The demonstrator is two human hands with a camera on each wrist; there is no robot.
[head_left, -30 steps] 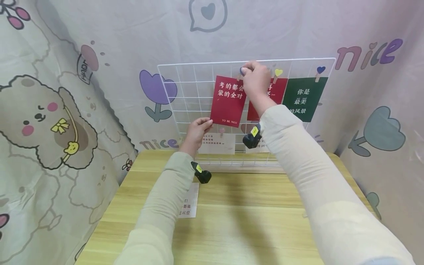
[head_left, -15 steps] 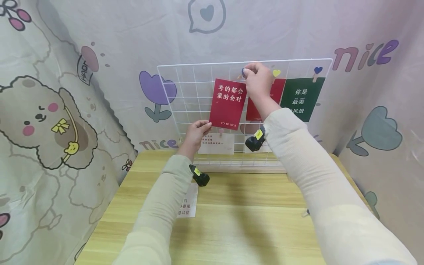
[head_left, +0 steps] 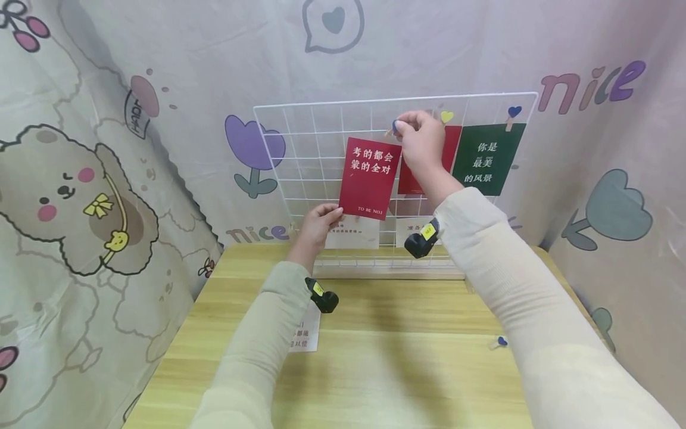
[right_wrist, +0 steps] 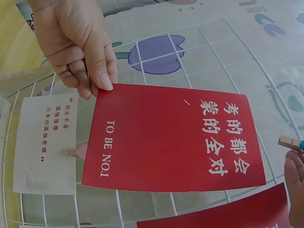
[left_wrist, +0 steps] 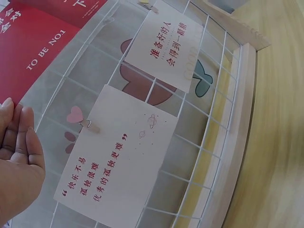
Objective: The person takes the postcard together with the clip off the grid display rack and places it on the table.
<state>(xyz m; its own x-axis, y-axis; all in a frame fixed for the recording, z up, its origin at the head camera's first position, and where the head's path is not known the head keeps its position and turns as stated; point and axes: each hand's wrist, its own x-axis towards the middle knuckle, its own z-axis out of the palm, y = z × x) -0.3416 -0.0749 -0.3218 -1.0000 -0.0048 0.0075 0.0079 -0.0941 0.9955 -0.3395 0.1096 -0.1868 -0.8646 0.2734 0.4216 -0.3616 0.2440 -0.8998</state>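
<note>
Left hand (head_left: 316, 229) pinches red card (head_left: 368, 179) at its lower left corner, in front of wire grid (head_left: 321, 103). Right hand (head_left: 423, 140) pinches blue heart clip (head_left: 395, 126), just off card's upper right corner. Green card (head_left: 489, 159) hangs at grid's right. Spare clip (head_left: 501, 342) lies on desk (head_left: 402, 322), right side.

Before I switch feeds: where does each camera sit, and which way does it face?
Head: worn on the head, facing forward and down at the wire grid; left hand, right hand and sleeves show.
Left wrist: worn there, facing white cards; part of left hand shows.
Right wrist: worn there, facing the red card; both hands show, right partly.
Both wrist views share the red card.
</note>
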